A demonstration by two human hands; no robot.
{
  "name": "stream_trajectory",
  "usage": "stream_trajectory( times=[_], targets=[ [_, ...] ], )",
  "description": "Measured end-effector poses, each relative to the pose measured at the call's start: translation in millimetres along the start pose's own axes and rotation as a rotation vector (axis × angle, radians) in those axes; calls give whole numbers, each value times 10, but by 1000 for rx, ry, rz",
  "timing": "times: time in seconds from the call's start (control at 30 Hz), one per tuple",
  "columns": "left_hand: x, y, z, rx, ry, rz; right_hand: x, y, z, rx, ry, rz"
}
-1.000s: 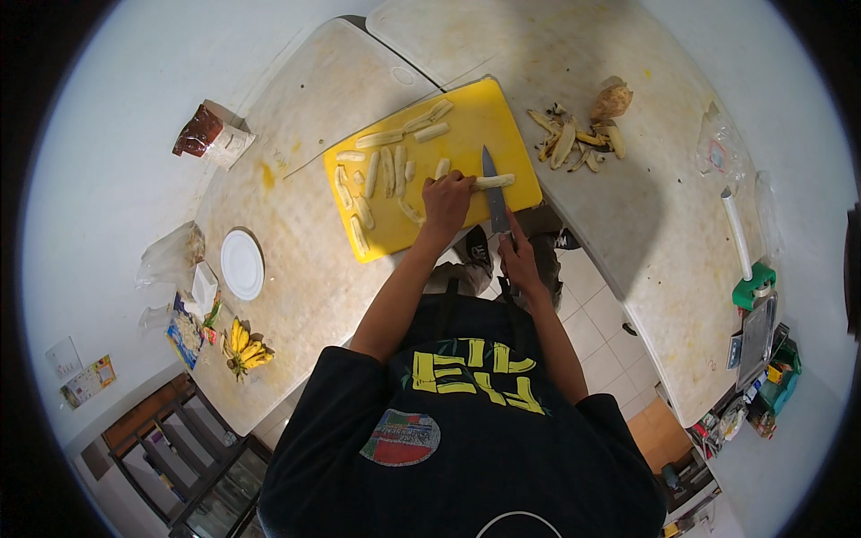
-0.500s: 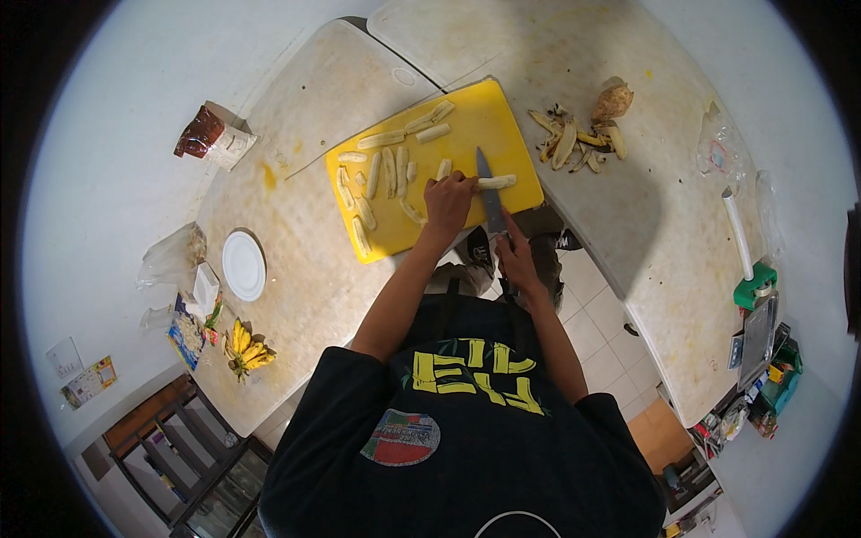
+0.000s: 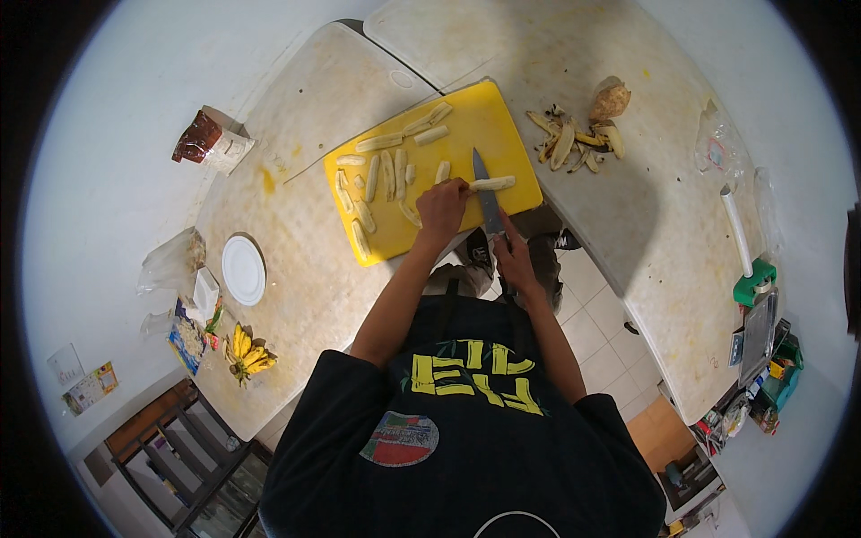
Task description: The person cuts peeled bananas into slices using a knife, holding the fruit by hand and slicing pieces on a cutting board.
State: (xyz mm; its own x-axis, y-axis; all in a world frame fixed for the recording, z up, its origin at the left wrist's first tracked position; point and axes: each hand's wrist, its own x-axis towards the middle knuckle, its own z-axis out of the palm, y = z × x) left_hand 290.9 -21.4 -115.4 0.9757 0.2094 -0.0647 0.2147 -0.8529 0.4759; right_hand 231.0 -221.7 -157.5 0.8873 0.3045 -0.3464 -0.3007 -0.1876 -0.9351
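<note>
A yellow cutting board [image 3: 489, 108] holds several lengths of peeled banana [image 3: 388, 175], mostly toward its left and far side. My left hand [image 3: 441, 213] is closed, its fingertips gripping the left end of a peeled banana piece [image 3: 495, 183] near the board's right edge. The kitchen knife [image 3: 490, 204] lies across the board with its tip pointing away from me, and its blade meets that piece. My right hand [image 3: 514, 262] is wrapped round the dark handle at the board's near edge. The blade's exact contact with the banana is too small to make out.
Banana peels [image 3: 565, 143] and a brown tuber-like lump [image 3: 611, 99] lie right of the board. At left are a white plate [image 3: 244, 269], a bunch of bananas [image 3: 247, 352] and a brown-and-white bag [image 3: 213, 142]. A green-ended dispenser [image 3: 755, 282] stands far right. Floor shows between the tables.
My left hand has shifted slightly left and nearer, and more of the banana piece shows beside its fingertips. The knife and my right hand have barely moved.
</note>
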Motion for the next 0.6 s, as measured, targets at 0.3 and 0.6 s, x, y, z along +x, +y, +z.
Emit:
stream_trajectory(
  times=[0.3,0.6],
  targets=[
    [10,-40,29,-61,24,5,7,-64,12,-29,-24,0],
    [-7,-105,24,-162,4,-15,32,-40,54,-71,-15,-55]
  ],
)
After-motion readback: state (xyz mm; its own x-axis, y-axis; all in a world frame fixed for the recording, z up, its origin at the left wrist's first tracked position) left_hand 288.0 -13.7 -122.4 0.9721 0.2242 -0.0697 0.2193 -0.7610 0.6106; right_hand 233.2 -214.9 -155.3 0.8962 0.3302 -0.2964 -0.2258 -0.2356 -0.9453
